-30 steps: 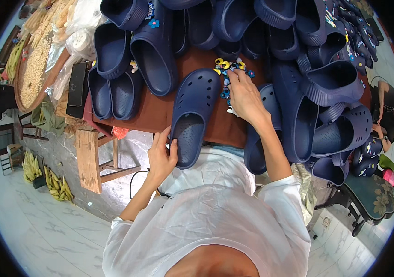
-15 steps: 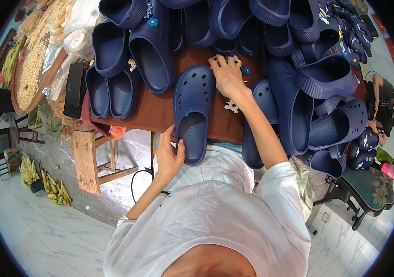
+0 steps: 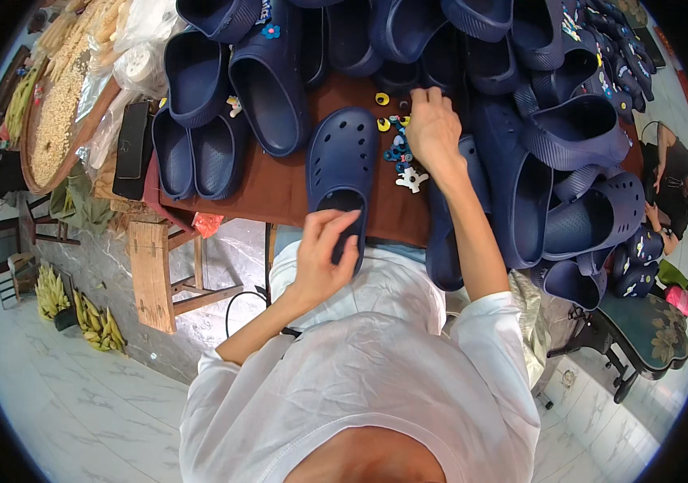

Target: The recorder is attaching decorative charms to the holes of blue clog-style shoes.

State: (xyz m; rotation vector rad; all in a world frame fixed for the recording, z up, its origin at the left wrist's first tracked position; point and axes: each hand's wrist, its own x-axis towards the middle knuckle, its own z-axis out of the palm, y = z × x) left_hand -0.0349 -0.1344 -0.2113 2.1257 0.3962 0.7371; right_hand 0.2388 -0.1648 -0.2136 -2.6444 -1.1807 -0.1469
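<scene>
A navy blue clog [image 3: 339, 153] with holes in its top lies in front of me on the brown cloth, toe pointing away, heel over the table edge. Over its foot opening is my left hand [image 3: 324, 253], fingers bent but apart, the thumb inside the opening; it grips nothing visible. My right hand [image 3: 435, 133] is just right of a small pile of shoe charms [image 3: 398, 150], fingers curled together and tips hidden. Among the charms are yellow-and-black round ones [image 3: 383, 125] and a white one [image 3: 411, 179]. Another navy clog [image 3: 445, 241] lies partly beneath my right forearm.
Several navy clogs [image 3: 585, 129] are heaped along the far side and right. A black phone [image 3: 132, 150] and a round tray of pale kernels [image 3: 50, 149] are at left. Below stand a wooden stool [image 3: 151, 278] and, at right, a swivel chair [image 3: 642, 334]. Another person [image 3: 669, 177] is at far right.
My right hand has shifted right, uncovering the charms. My left hand has moved from the clog's left side and heel onto its opening, letting go of the side.
</scene>
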